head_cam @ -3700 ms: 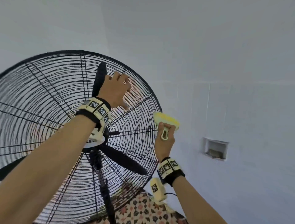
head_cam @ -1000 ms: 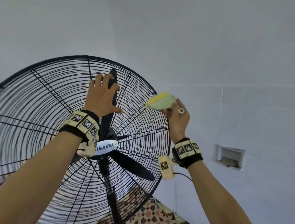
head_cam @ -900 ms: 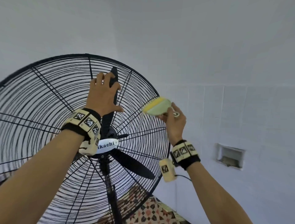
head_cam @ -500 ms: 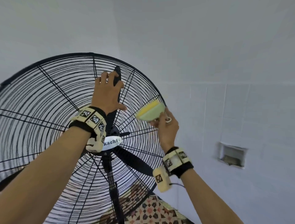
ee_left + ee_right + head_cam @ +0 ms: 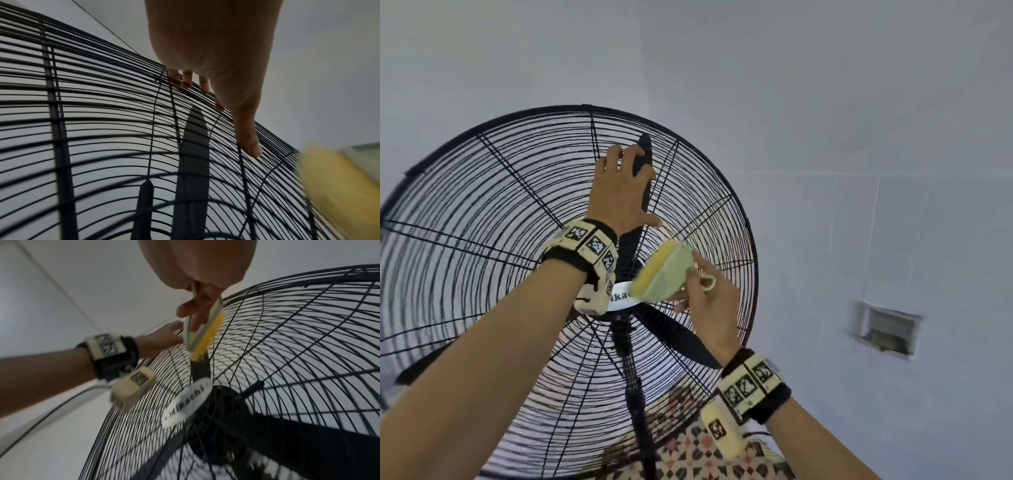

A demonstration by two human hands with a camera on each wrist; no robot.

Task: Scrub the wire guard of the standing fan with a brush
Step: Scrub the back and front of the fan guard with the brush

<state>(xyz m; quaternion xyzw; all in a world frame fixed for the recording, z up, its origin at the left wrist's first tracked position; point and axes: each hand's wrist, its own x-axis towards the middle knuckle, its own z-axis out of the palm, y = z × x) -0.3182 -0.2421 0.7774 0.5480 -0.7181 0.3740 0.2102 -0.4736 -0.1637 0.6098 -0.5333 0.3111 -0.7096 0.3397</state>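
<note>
The left hand [image 5: 619, 192] is pressing spread fingers [image 5: 249, 142] on the black round wire guard [image 5: 482, 240], steadying it, while the right hand [image 5: 710, 305] is gripping the pale-green, yellow-bristled plastic brush [image 5: 664, 274].

Wire guard [image 5: 482, 212] black metal wire; brush [image 5: 671, 274] smooth plastic, yellow bristles.

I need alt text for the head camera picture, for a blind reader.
A right hand holds a yellow-bristled brush against a black fan's wire guard near its hub, while the left hand rests on the guard higher up.
</note>
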